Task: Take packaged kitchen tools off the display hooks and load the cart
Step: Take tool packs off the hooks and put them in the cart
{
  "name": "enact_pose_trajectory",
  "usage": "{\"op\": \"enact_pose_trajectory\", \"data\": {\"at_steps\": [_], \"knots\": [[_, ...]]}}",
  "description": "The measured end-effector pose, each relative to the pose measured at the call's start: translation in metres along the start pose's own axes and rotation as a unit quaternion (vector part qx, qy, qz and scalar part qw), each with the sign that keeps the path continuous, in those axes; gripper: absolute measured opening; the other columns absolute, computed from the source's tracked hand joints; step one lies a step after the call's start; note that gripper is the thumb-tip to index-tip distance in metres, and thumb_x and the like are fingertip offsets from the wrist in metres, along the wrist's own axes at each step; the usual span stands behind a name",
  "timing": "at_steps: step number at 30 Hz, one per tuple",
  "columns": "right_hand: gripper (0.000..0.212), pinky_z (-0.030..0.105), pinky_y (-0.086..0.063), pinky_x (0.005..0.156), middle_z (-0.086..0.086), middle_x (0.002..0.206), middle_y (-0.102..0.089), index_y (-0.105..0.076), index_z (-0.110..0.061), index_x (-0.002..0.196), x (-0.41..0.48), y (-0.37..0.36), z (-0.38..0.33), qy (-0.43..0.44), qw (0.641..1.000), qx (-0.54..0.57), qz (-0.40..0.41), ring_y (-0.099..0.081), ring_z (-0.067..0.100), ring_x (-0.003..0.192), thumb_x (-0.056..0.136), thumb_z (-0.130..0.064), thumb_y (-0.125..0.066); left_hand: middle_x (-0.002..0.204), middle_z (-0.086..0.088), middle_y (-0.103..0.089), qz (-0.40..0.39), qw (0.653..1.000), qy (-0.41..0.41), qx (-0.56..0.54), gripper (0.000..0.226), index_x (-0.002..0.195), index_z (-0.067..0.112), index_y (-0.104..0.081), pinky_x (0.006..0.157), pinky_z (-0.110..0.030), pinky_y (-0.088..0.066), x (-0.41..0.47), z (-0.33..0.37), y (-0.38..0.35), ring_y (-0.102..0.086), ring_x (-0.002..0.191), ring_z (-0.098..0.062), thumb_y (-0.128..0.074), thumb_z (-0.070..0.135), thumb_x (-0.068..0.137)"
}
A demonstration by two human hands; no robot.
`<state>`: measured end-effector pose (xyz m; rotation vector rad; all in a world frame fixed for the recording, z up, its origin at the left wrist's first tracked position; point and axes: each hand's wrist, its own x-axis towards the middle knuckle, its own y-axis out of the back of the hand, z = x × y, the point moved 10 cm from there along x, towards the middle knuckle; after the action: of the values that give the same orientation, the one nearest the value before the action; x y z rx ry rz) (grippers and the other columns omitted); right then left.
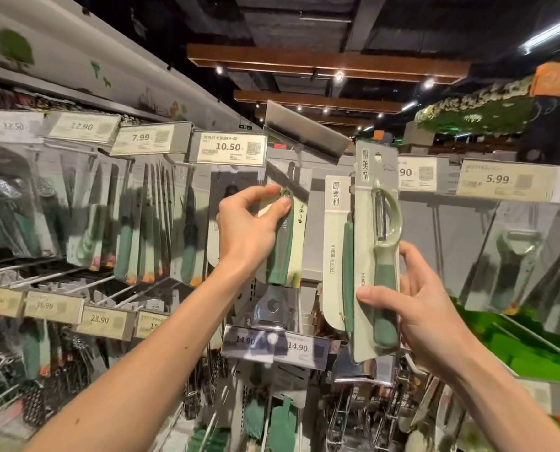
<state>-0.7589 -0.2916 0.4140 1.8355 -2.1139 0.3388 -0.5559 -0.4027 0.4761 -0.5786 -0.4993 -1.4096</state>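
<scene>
My right hand [425,308] grips a packaged green peeler [378,252] by the lower half of its pale card, holding it upright in front of the display. My left hand [251,228] pinches the top of another green-handled packaged tool [285,246] that hangs among the packs at the middle of the rack. Beside it hangs a similar pack [337,252] with a pale card. The cart is out of view.
Rows of hooks carry more packaged tools on the left [135,223] and right [513,265]. Price tags [229,151] line the hook ends, and one tag holder [304,132] is flipped up above my left hand. More utensils hang on the lower rows [272,419].
</scene>
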Motion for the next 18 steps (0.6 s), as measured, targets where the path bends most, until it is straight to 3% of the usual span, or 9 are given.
{"op": "enact_pose_trajectory", "data": {"at_steps": [3, 6, 8, 10, 14, 16, 18], "knots": [[0.065, 0.053, -0.06, 0.077, 0.015, 0.106, -0.074, -0.048, -0.021, 0.122, 0.002, -0.002, -0.001, 0.001, 1.0, 0.004, 0.001, -0.073, 0.038, 0.091, 0.065, -0.007, -0.075, 0.096, 0.017, -0.067, -0.012, 0.999, 0.027, 0.038, 0.018, 0.107, 0.02, -0.072, 0.086, -0.013, -0.045, 0.007, -0.013, -0.005, -0.059, 0.09, 0.009, -0.073, 0.021, 0.089], [0.071, 0.054, -0.058, 0.079, 0.016, 0.108, -0.074, -0.05, -0.023, 0.122, 0.003, -0.003, 0.002, 0.0, 1.0, -0.005, 0.004, -0.072, 0.039, 0.093, 0.064, -0.012, -0.088, 0.097, 0.003, -0.068, -0.01, 0.994, 0.041, 0.097, 0.022, 0.108, 0.013, -0.071, 0.081, -0.027, -0.046, 0.015, -0.023, -0.007, -0.062, 0.091, -0.013, -0.07, 0.029, 0.092], [0.074, 0.055, -0.058, 0.078, 0.017, 0.108, -0.073, -0.051, -0.025, 0.121, 0.004, -0.004, 0.003, -0.003, 1.0, -0.01, 0.004, -0.072, 0.04, 0.094, 0.057, -0.021, -0.087, 0.097, -0.004, -0.069, -0.017, 0.991, 0.056, 0.12, 0.024, 0.104, 0.012, -0.07, 0.076, -0.032, -0.046, 0.021, -0.03, -0.009, -0.063, 0.09, -0.021, -0.069, 0.033, 0.092], [0.075, 0.056, -0.058, 0.079, 0.017, 0.107, -0.073, -0.051, -0.025, 0.121, 0.005, -0.005, 0.002, 0.0, 1.0, -0.009, 0.002, -0.072, 0.04, 0.093, 0.058, -0.015, -0.091, 0.097, -0.005, -0.067, -0.035, 0.986, 0.079, 0.145, 0.023, 0.107, 0.014, -0.069, 0.072, -0.03, -0.042, 0.024, -0.035, -0.012, -0.062, 0.086, -0.02, -0.067, 0.032, 0.093], [0.067, 0.054, -0.058, 0.078, 0.017, 0.107, -0.073, -0.05, -0.023, 0.122, 0.003, -0.008, -0.002, 0.009, 1.0, -0.004, 0.0, -0.072, 0.039, 0.092, 0.062, -0.013, -0.078, 0.1, -0.009, -0.065, -0.063, 0.976, 0.108, 0.178, 0.023, 0.105, 0.008, -0.06, 0.073, -0.033, -0.043, 0.026, -0.045, -0.014, -0.061, 0.087, -0.021, -0.064, 0.029, 0.096], [0.067, 0.052, -0.059, 0.077, 0.016, 0.107, -0.074, -0.05, -0.022, 0.122, 0.002, -0.009, -0.003, 0.01, 1.0, -0.001, 0.0, -0.072, 0.038, 0.092, 0.062, -0.013, -0.078, 0.11, -0.004, -0.067, -0.091, 0.975, 0.105, 0.176, 0.028, 0.119, 0.01, -0.061, 0.073, -0.029, -0.043, 0.022, -0.039, -0.014, -0.061, 0.084, -0.014, -0.062, 0.027, 0.097], [0.066, 0.05, -0.06, 0.075, 0.015, 0.106, -0.074, -0.049, -0.022, 0.123, 0.002, -0.01, -0.005, 0.01, 1.0, 0.0, 0.0, -0.073, 0.036, 0.091, 0.063, -0.01, -0.075, 0.126, 0.009, -0.058, -0.128, 0.972, 0.082, 0.179, 0.036, 0.135, 0.016, -0.057, 0.066, -0.017, -0.045, 0.011, -0.026, -0.017, -0.056, 0.075, -0.003, -0.059, 0.023, 0.099]]}}
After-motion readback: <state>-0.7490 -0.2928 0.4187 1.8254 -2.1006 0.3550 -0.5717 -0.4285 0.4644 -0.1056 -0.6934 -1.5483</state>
